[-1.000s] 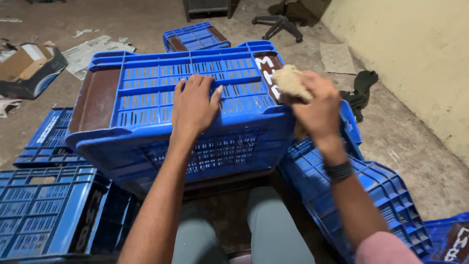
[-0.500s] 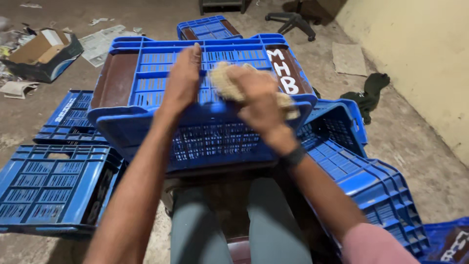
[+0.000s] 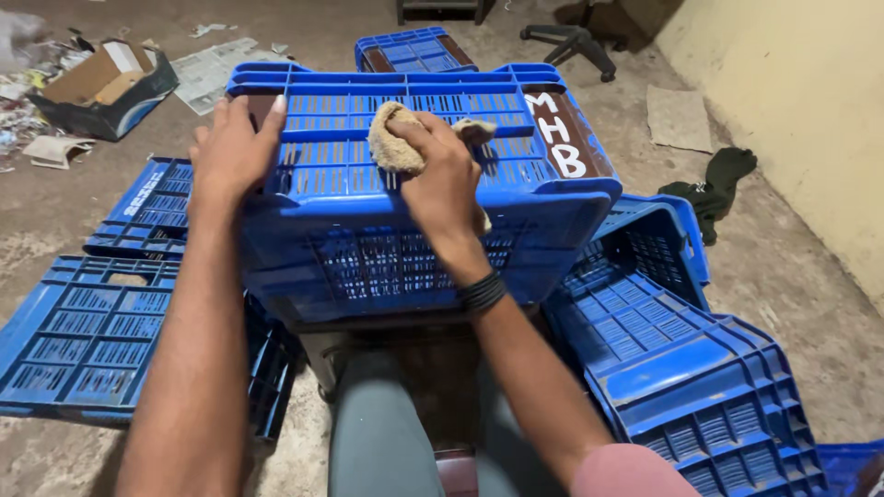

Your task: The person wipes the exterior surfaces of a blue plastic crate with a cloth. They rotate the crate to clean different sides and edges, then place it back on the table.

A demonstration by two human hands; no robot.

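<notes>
An upturned blue plastic crate (image 3: 368, 248) rests over my knees, its slotted bottom facing up. My left hand (image 3: 230, 147) grips the crate's left top edge, fingers spread over the rim. My right hand (image 3: 442, 175) presses a crumpled tan cloth (image 3: 391, 138) against the middle of the slotted surface. White painted letters mark a brown strip at the crate's right end.
More blue crates lie around: one flat at the left (image 3: 74, 340), another behind it (image 3: 143, 207), a stack at the right (image 3: 681, 359), one at the back (image 3: 414, 51). A cardboard box (image 3: 101, 87) and papers sit far left; a dark rag (image 3: 714, 189) and office chair base (image 3: 571, 41) lie right.
My right hand has carried the cloth from the crate's right end leftward to its middle. My left hand slid from the crate's centre to its left edge.
</notes>
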